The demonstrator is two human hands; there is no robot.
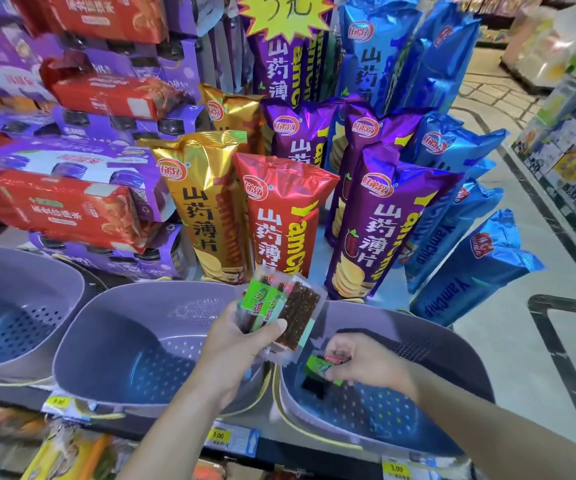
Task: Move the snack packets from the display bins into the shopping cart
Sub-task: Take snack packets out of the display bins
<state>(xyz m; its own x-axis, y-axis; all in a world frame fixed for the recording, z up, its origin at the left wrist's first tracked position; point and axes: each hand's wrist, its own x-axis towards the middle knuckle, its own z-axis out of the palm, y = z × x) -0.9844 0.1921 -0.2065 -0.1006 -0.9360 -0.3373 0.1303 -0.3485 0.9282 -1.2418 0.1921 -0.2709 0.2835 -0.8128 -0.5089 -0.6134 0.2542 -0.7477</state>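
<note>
Green packet pinched by right hand (inside bin) | left hand raised, gripping packet bundle

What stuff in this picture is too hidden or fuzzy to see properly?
Head view only:
- Shopping cart: out of frame.
- Small green and brown snack packets fanned in the left hand: overlapping, so uncountable; print too small.
- Small green packet pinched by the right hand: fingers cover most of it.
- Purple-grey perforated plastic bin: right forearm hides part of its floor.
- Yellow starburst price sign: top cut off by the frame edge.
</note>
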